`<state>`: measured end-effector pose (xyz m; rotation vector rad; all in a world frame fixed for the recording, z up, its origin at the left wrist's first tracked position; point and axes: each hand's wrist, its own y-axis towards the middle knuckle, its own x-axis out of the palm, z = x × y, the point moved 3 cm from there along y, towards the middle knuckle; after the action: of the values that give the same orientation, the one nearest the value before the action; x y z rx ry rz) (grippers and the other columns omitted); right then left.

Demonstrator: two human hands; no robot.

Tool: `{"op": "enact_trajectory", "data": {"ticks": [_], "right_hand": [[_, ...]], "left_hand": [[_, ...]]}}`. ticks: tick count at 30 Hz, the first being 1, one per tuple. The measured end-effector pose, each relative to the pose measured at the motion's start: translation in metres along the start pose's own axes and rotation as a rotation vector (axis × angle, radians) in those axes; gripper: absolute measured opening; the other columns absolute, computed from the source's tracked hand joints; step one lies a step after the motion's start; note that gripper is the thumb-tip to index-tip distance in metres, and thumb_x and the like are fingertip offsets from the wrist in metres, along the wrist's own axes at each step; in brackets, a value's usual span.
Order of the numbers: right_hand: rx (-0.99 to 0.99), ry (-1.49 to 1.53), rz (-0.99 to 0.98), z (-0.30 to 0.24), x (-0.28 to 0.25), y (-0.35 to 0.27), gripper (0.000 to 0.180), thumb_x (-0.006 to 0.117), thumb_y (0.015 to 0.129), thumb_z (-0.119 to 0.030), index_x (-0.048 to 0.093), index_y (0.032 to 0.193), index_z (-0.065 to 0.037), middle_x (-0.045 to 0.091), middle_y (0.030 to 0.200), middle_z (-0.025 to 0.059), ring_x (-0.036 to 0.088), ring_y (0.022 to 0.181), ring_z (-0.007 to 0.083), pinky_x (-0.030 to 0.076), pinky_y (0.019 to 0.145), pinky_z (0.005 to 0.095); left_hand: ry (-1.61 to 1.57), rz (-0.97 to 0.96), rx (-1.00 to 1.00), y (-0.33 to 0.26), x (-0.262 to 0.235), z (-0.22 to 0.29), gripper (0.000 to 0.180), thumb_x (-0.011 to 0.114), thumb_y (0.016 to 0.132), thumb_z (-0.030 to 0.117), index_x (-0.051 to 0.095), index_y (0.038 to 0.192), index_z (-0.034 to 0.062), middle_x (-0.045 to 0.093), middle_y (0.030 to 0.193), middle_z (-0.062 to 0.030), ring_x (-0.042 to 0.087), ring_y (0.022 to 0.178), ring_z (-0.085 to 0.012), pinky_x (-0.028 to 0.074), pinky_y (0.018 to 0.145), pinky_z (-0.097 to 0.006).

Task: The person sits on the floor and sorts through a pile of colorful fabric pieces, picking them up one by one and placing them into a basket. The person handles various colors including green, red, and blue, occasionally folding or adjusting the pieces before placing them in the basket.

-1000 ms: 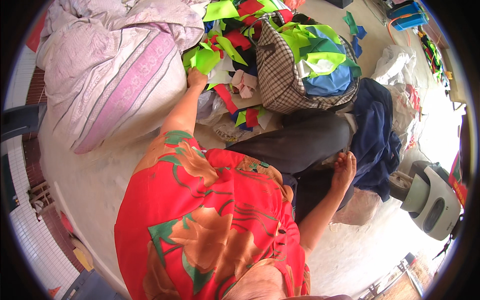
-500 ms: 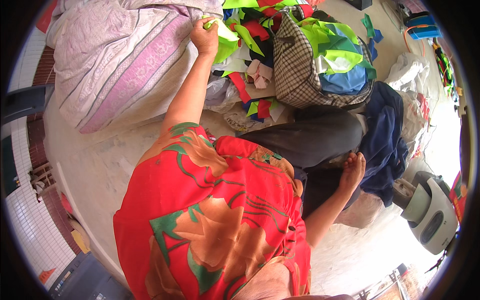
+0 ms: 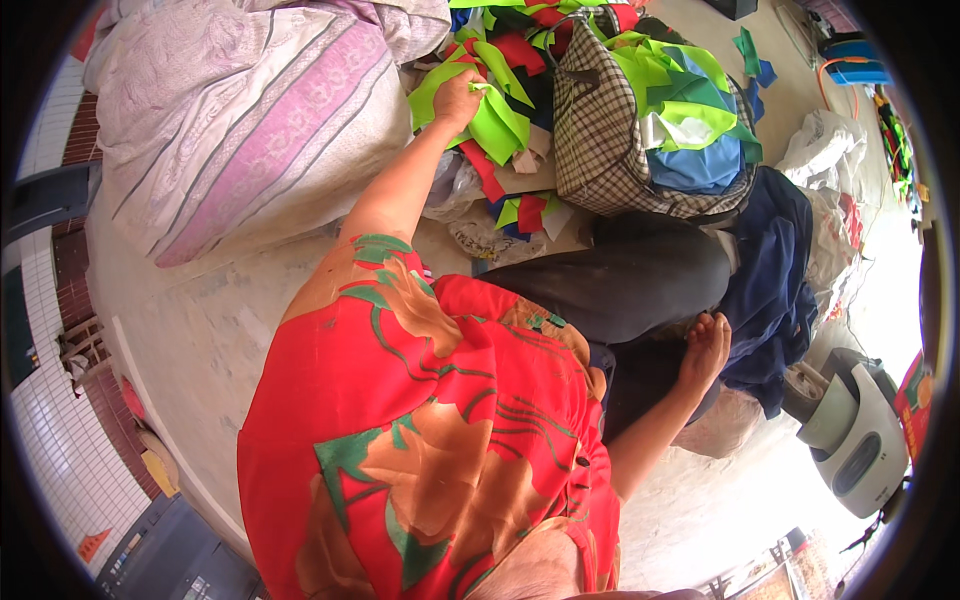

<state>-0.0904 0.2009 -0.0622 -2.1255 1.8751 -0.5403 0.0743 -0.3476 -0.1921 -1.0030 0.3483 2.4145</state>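
Observation:
My left hand [image 3: 458, 97] is closed on a lime-green cloth scrap [image 3: 498, 125], which hangs down over a pile of scraps. Red, black and blue cloth pieces [image 3: 518, 52] lie around and behind it. Just to the right stands a checked fabric bag [image 3: 598, 130] with lime, teal and blue cloth [image 3: 700, 160] heaped in its mouth. My right hand [image 3: 706, 345] stays low by my lap, fingers curled together beside a navy cloth [image 3: 768, 270]. Whatever those fingers may hold is too small or hidden to make out.
At the left bulges a large bundle wrapped in a white and purple patterned sheet [image 3: 260, 150]. Plastic bags [image 3: 825, 150] lie to the right, with a grey-white machine [image 3: 860, 440] nearer me. My bent leg [image 3: 640, 270] in dark trousers lies in front of the checked bag.
My left hand has moved right and slightly nearer, drawing the lime-green scrap across the pile, away from the sheet bundle. My right hand has barely shifted.

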Motion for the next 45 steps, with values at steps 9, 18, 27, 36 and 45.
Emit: {"op": "enact_trajectory", "data": {"ticks": [9, 18, 27, 36, 45], "right_hand": [[-0.006, -0.118, 0.145, -0.011, 0.003, -0.020, 0.016, 0.058, 0.090, -0.022, 0.057, 0.098, -0.008, 0.061, 0.078, 0.0023, 0.054, 0.065, 0.0064, 0.043, 0.055, 0.0190], [0.052, -0.040, 0.018, -0.008, 0.002, -0.004, 0.013, 0.055, 0.091, -0.019, 0.056, 0.098, -0.009, 0.062, 0.078, 0.0036, 0.054, 0.063, 0.0071, 0.042, 0.056, 0.0180], [-0.045, -0.030, -0.052, -0.023, 0.029, -0.015, 0.013, 0.058, 0.089, -0.019, 0.056, 0.096, -0.008, 0.061, 0.080, 0.0005, 0.053, 0.066, 0.0052, 0.041, 0.059, 0.0175], [-0.609, -0.774, -0.085, -0.094, 0.132, -0.053, 0.026, 0.068, 0.074, -0.008, 0.059, 0.097, -0.002, 0.058, 0.095, 0.0064, 0.056, 0.086, 0.0164, 0.045, 0.073, 0.0281], [-0.250, 0.134, -0.769, -0.050, 0.253, -0.035, 0.099, 0.076, 0.068, -0.042, 0.021, 0.142, -0.007, 0.028, 0.140, 0.0197, 0.035, 0.127, 0.0320, 0.032, 0.102, 0.0413]], "left_hand": [[0.362, -0.074, 0.314, 0.030, 0.029, 0.029, 0.092, 0.071, 0.061, -0.001, 0.033, 0.138, 0.0322, 0.024, 0.146, -0.0079, 0.022, 0.135, -0.0325, 0.039, 0.099, -0.045], [0.677, -0.267, 0.257, 0.035, 0.060, -0.022, 0.032, 0.057, 0.072, -0.002, 0.061, 0.099, 0.0154, 0.042, 0.128, -0.0096, 0.041, 0.121, -0.0342, 0.048, 0.077, -0.050], [-0.077, 0.172, 0.398, 0.030, -0.031, 0.022, 0.010, 0.052, 0.073, -0.003, 0.052, 0.079, 0.0043, 0.056, 0.078, -0.0136, 0.057, 0.076, -0.0338, 0.044, 0.068, -0.039], [-1.177, -0.001, 0.135, -0.021, -0.110, 0.150, 0.021, 0.050, 0.074, -0.012, 0.058, 0.084, 0.0038, 0.057, 0.081, 0.0009, 0.052, 0.073, -0.0076, 0.042, 0.067, -0.020], [-1.958, -0.556, -0.219, -0.067, -0.077, 0.220, 0.021, 0.055, 0.088, 0.006, 0.056, 0.108, -0.0006, 0.062, 0.097, -0.0080, 0.063, 0.085, -0.0177, 0.054, 0.074, -0.030]]}}
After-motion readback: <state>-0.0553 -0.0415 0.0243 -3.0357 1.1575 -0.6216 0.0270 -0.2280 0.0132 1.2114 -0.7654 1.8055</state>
